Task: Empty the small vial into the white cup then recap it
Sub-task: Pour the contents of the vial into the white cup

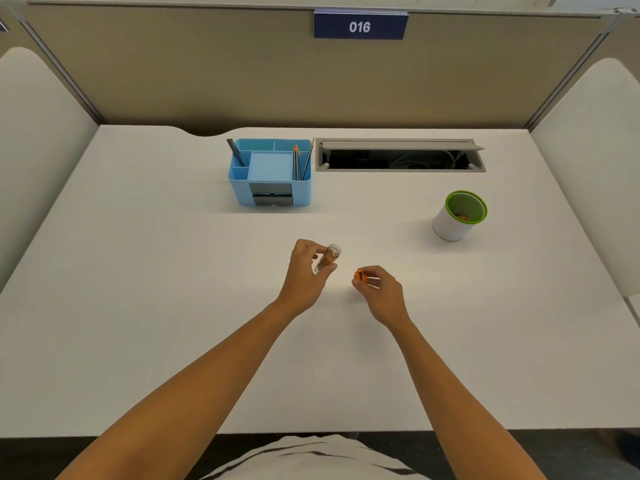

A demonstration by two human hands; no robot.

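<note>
My left hand (304,273) grips a small clear vial (328,258) above the middle of the desk. The vial is uncapped, tilted with its mouth up and to the right, and holds something brownish. A little to the right, my right hand (379,289) pinches the small orange cap (360,274) between fingertips, apart from the vial. The white cup (450,225) with a green rim stands at the right, farther back, with small orange-brown bits at its bottom.
A blue desk organizer (270,173) with pencils and a pen stands at the back centre. Right of it is an open cable slot (400,155) in the white desk (138,306). Partition walls close off the back and both sides.
</note>
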